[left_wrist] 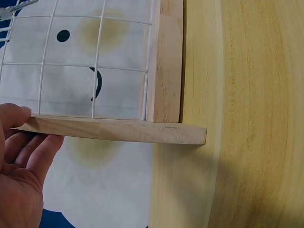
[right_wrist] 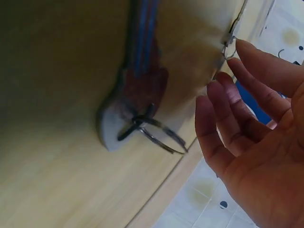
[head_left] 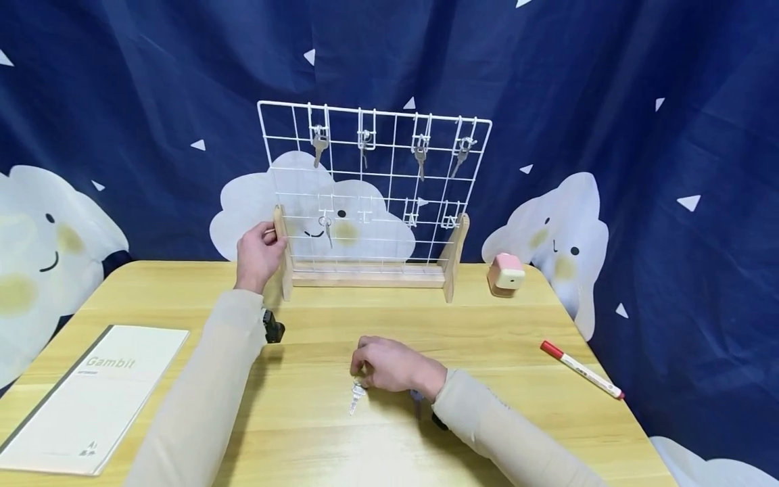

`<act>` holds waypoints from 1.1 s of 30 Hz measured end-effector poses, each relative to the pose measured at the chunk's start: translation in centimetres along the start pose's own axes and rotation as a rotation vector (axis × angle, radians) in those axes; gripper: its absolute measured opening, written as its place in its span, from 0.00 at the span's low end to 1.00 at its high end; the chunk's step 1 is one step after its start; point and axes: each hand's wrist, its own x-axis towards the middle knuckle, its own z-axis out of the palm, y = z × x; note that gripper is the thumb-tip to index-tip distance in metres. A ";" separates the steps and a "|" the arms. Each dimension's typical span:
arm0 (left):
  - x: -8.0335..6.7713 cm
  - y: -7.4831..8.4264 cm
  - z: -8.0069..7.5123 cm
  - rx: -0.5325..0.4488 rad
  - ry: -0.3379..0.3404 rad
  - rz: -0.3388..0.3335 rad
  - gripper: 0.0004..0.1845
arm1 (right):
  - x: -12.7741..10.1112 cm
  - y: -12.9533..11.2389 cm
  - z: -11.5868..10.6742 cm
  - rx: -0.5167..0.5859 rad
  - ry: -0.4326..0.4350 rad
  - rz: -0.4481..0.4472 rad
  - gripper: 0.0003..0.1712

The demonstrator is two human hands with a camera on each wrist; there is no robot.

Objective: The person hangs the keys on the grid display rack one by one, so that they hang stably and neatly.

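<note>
A white wire grid rack [head_left: 389, 182] stands on a wooden base at the back of the table. My left hand [head_left: 258, 256] grips the rack's left wooden post [left_wrist: 118, 131], thumb on one side and fingers on the other. Several keys hang from hooks along the upper row, and one key [head_left: 328, 233] hangs from the leftmost lower hook. Over the table's middle, my right hand [head_left: 392, 365] pinches the ring of a silver key [head_left: 356, 398] between thumb and fingertip. Another key [head_left: 416, 398], with its own ring [right_wrist: 161, 135], lies on the table beneath my right wrist.
A white notebook [head_left: 97, 399] lies at the left. Towards the right are a pink and cream box-shaped item [head_left: 506, 275] and a red-capped marker [head_left: 582, 370] near the table edge. A dark blue curtain [head_left: 639, 169] with cloud prints hangs behind.
</note>
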 end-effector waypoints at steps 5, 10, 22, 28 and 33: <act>-0.1 -0.1 0.2 0.006 0.012 0.004 0.20 | 0.0 0.2 0.3 -0.015 0.016 -0.018 0.09; -0.1 0.0 0.2 0.019 0.011 -0.001 0.18 | -0.1 0.5 0.1 -0.026 0.020 -0.046 0.13; -0.2 -0.4 0.2 0.032 0.009 -0.008 0.18 | -0.9 0.6 -0.1 0.163 0.068 -0.037 0.11; 0.0 -0.7 0.2 0.033 0.008 -0.010 0.18 | -1.2 0.6 -0.3 0.232 0.099 -0.032 0.07; 0.0 -0.5 0.1 0.041 0.009 -0.002 0.18 | -1.3 0.6 -0.5 0.286 0.110 -0.041 0.06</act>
